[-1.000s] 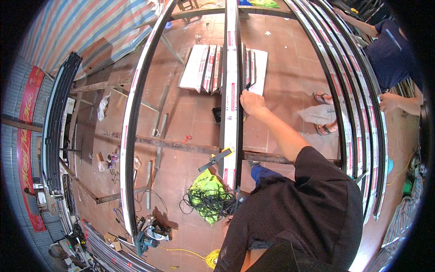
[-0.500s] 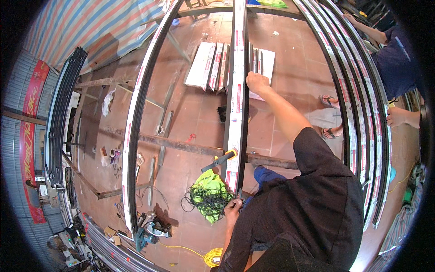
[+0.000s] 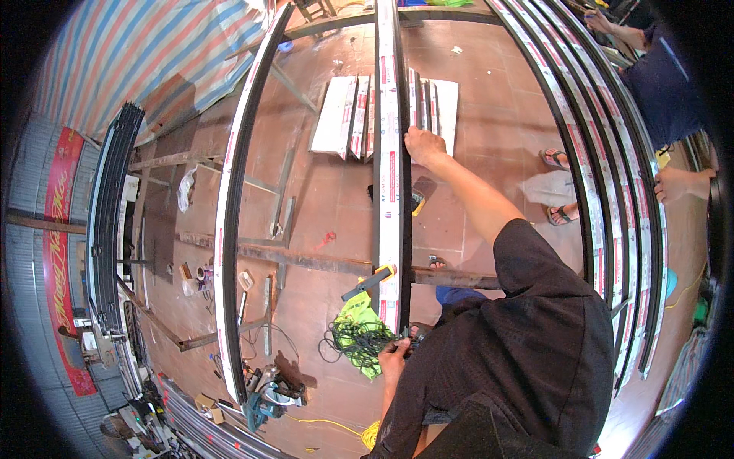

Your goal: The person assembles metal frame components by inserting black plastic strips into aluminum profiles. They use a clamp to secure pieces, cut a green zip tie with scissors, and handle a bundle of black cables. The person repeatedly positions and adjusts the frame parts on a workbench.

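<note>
A long metal profile (image 3: pixel 390 191) with white and red film on top and a dark side runs away from me. My right hand (image 3: pixel 425 145) is closed at its dark right edge, about a third of the way down from the far end, with the fingertips partly hidden. At the near end my left hand (image 3: pixel 395 356) pinches a small dark piece I cannot make out. Beside it, a tangle of thin black cord (image 3: pixel 358 342) lies on a bright green bag (image 3: pixel 355 312). A black-and-yellow hand tool (image 3: pixel 369 281) rests across the profile's near part.
Rusty metal crossbars (image 3: pixel 321 258) sit beneath the profiles. Another profile (image 3: pixel 229 191) runs to the left, several more (image 3: pixel 604 153) to the right. A co-worker's hand (image 3: pixel 677 185) touches those. Short film-covered pieces (image 3: pixel 330 115) and power tools (image 3: pixel 271 394) lie on the floor.
My view has shifted slightly, so the middle profile appears a little further left. Both hands stay at about the same places on it. A yellow-and-black object on the floor has come into sight beside it.
</note>
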Demonstrator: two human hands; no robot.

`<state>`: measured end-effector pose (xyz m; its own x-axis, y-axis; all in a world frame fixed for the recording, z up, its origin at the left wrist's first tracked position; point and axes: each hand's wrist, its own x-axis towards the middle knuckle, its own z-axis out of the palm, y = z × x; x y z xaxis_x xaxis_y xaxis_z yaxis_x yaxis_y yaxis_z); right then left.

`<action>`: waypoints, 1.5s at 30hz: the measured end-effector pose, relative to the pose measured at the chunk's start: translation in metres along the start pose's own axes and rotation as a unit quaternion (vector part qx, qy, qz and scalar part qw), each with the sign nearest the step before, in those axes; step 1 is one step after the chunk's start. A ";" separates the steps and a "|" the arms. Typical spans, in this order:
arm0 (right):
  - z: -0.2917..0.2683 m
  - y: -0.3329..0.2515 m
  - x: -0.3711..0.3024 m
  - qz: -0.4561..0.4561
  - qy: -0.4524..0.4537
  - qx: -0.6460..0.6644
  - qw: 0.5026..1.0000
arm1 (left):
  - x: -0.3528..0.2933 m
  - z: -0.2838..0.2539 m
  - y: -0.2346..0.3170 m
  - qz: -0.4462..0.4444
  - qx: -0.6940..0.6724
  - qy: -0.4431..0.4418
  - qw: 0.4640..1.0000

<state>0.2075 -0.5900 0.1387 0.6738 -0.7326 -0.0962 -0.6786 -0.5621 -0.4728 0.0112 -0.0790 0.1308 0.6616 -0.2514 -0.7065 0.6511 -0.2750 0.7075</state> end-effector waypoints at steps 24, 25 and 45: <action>-0.052 0.111 -0.479 0.051 0.279 0.252 0.925 | 0.019 -0.020 -0.024 0.090 -0.025 -0.145 0.985; -0.053 0.113 -0.491 0.060 0.287 0.261 0.920 | 0.017 -0.017 -0.022 0.106 -0.025 -0.141 0.984; -0.100 0.175 -0.520 -0.004 0.169 0.358 0.918 | 0.008 0.004 -0.002 0.103 0.084 -0.006 0.991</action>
<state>-0.2905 -0.3456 0.1938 0.4662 -0.8751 0.1299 -0.2270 -0.2602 -0.9385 0.0131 -0.0844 0.1239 0.7689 -0.3280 -0.5488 0.4315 -0.3672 0.8240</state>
